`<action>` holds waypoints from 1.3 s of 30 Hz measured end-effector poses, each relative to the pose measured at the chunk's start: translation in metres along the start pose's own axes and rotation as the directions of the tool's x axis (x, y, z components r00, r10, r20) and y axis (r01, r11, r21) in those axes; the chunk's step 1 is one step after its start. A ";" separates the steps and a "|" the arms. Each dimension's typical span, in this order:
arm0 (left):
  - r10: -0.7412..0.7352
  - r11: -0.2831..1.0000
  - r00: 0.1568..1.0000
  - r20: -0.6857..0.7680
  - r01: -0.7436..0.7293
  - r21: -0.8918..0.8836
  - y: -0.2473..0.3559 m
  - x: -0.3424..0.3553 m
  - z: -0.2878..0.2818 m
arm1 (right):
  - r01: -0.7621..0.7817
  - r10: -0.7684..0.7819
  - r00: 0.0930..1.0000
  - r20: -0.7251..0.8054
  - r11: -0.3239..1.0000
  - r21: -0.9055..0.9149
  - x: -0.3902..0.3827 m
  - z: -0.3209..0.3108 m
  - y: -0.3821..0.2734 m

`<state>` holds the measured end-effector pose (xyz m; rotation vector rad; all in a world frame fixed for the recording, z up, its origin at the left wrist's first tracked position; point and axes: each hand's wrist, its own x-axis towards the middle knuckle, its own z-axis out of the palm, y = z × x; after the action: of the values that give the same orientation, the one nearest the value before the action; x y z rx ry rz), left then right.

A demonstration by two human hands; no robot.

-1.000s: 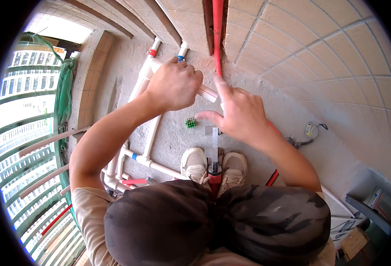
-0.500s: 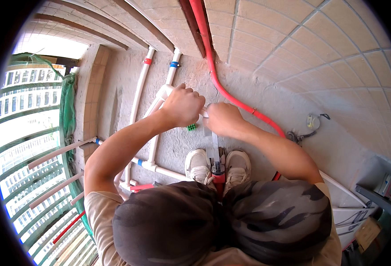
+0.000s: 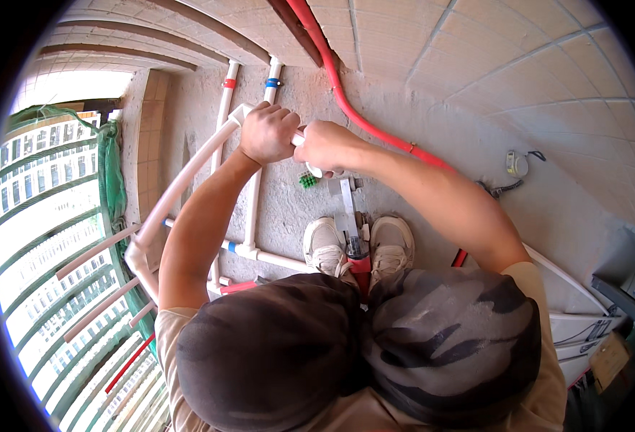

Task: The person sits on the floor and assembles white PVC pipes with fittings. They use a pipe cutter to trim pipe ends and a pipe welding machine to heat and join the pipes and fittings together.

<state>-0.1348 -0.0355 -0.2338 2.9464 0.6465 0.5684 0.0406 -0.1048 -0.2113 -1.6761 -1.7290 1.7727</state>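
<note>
My left hand [image 3: 268, 133] is closed around a white plastic pipe [image 3: 188, 171], just beside its elbow fitting [image 3: 239, 114]. From that elbow the pipe slants down to the left, ending in a second elbow [image 3: 136, 253] near the window side. My right hand [image 3: 324, 146] grips the short end of the same pipe, close against my left hand. A white rounded piece [image 3: 315, 171] shows under my right fingers; its kind is partly hidden. Between my shoes stands a tool with a flat metal plate [image 3: 347, 205] and a red body [image 3: 359, 266].
White pipes with red and blue bands [image 3: 252, 209] run along the concrete floor and wall. A red conduit [image 3: 353, 129] curves down the tiled wall. A small green knobbly object [image 3: 308, 180] and a tape measure [image 3: 516, 164] lie on the floor. Green netting [image 3: 110, 173] hangs at left.
Both hands have moved up and left with the pipe. Its long leg has swung out to the left, with the second elbow now plainly visible beside my left arm.
</note>
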 end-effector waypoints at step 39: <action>-0.633 0.774 0.440 0.637 0.393 0.497 -0.100 -0.217 -0.100 | 0.066 0.060 0.987 -0.148 0.691 0.720 -0.115 0.005 0.109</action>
<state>-0.3936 -0.0365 -0.2295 2.5166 1.4677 -0.9146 0.1387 -0.2274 -0.2301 -1.3784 -0.7582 1.8857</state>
